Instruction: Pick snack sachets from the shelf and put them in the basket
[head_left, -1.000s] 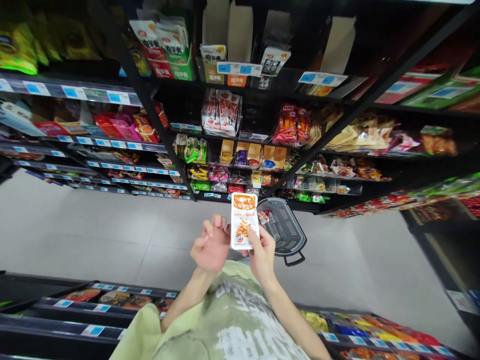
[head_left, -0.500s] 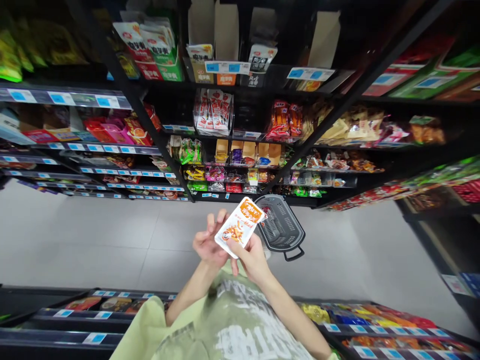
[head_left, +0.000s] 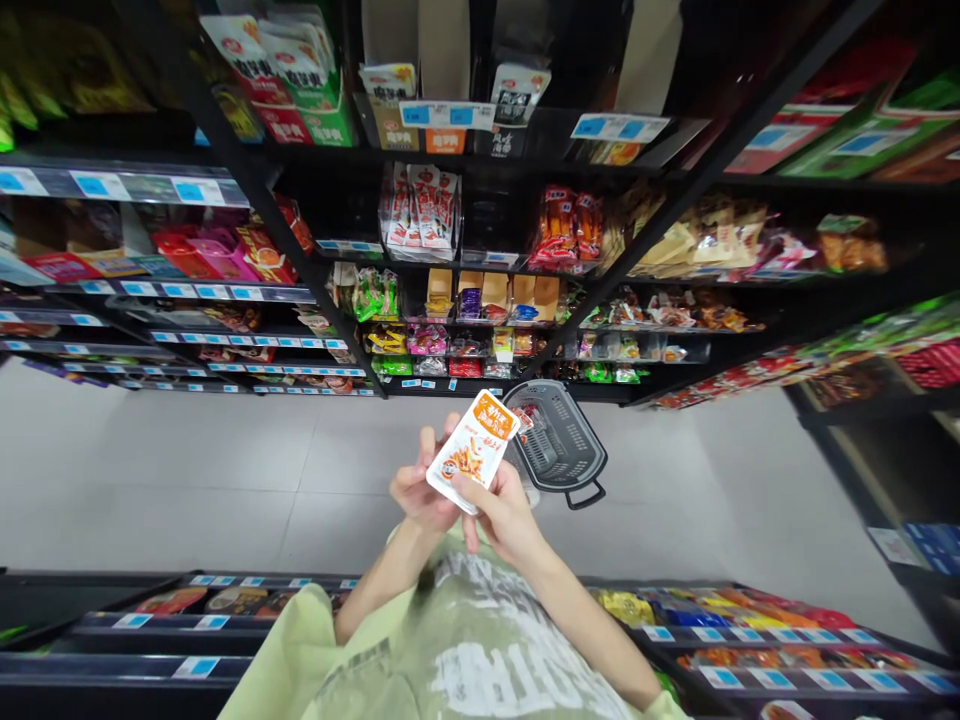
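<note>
In the middle of the head view, a white and orange snack packet (head_left: 474, 452) is tilted in front of my body. My right hand (head_left: 510, 515) grips its lower right part, with the thumb pressed on the printed front. My left hand (head_left: 422, 490) is palm up at the packet's left edge, its fingers spread and loosely bent. Part of that hand is hidden behind the packet, so I cannot tell whether it bears any weight. Just beyond my right hand, a dark grey shopping basket (head_left: 574, 440) stands on the floor with a small red and white packet (head_left: 523, 415) inside.
Black shelves ahead hold red and white snack packs (head_left: 424, 210), red snack bags (head_left: 566, 228) and boxed pouches (head_left: 304, 75). Another shelf with price labels (head_left: 199, 668) runs close by my body. Grey floor tiles (head_left: 225, 450) lie between the shelves.
The packet has shifted slightly left and turned a little, with my left fingers now closer to its edge. The view has moved a little, so the shelves appear higher.
</note>
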